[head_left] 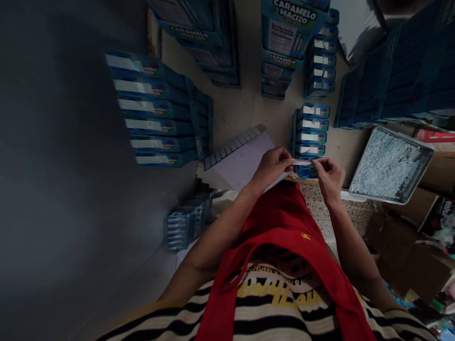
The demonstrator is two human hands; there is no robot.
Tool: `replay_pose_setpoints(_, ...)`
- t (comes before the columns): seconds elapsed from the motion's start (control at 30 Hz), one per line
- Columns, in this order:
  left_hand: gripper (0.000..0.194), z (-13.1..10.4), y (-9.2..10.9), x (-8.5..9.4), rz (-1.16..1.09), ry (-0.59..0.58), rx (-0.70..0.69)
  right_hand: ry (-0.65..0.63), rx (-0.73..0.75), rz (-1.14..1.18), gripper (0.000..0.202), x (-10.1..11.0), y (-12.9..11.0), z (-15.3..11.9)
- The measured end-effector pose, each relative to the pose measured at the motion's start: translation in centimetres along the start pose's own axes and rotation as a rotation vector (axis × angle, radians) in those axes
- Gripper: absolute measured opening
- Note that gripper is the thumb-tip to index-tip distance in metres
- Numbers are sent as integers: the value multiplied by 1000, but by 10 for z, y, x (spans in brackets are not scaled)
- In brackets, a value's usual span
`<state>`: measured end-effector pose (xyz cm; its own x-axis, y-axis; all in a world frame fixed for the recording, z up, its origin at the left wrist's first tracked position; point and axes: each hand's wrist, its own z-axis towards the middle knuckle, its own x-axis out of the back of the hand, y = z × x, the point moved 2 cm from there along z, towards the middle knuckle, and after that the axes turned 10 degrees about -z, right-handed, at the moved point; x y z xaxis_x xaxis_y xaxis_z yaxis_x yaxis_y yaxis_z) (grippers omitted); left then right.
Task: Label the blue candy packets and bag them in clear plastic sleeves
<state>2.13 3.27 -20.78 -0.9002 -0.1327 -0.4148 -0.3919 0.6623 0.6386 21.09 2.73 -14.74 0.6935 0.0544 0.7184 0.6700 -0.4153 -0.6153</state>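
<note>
From my end, the head camera shows me a narrow strip (302, 162) stretched between both hands, right of centre at the near edge of the counter (245, 106). It is thin, long and pale, whitish with a faint pink-violet tint, and it runs almost straight from left to right. Its two ends vanish under the fingertips; any print on it is too small for me to read.

I see the left hand (274, 164) pinching the strip's left end between thumb and finger, and the right hand (329, 177) pinching the right end the same way, both grips narrow. The strip hangs over the near end of a short row of blue packs (313, 124), whose farther members carry bright white bands of a similar slim shape. I can't tell whether the strip touches the pack beneath it.

Just left of the strip, partly behind the left hand, lies a white sheet (241, 161), slanted, with greyish oblong cells lined along its far edge. Farther left I have a larger block of blue boxes (156, 113), each with a white band on its end. On the right sits a metal tray (427, 156) of small pale-blue pieces.
</note>
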Motion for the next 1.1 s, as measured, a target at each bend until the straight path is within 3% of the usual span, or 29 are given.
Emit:
replay_pose_setpoints(0.23,22,10,-13,0,-33,19,33,-9,-35,-31,32,-2,6,4)
replay_pose_setpoints(0.37,24,14,-24,-10,-129,47,111,107,-121,-62,52,3,19,12)
replay_pose_setpoints(0.43,32,13,-28,-17,-201,77,137,103,-138,-21,58,3,22,15)
replay_pose_setpoints(0.53,43,8,-23,-16,-138,127,80,53,-73,-51,42,1,19,16)
replay_pose_setpoints(0.6,37,10,-6,-1,97,213,-79,61,-37,-147,26,2,15,14)
replay_pose_setpoints(0.7,19,27,30,44,532,433,-364,49,4,-232,23,8,12,14)
replay_pose_setpoints(0.77,28,50,45,78,744,515,-377,13,10,-219,29,15,12,15)
replay_pose_setpoints(0.8,43,64,46,93,819,526,-294,7,7,-220,31,18,12,16)
replay_pose_setpoints(0.87,73,87,37,113,935,484,-59,40,18,-271,34,26,8,15)
replay_pose_setpoints(0.93,86,101,19,119,1006,437,67,94,84,-340,32,31,-2,10)
replay_pose_setpoints(1.0,70,103,0,117,1007,420,25,136,193,-387,27,31,-16,2)
replay_pose_setpoints(1.1,21,91,-14,114,880,400,-143,139,405,-438,17,20,-37,-12)
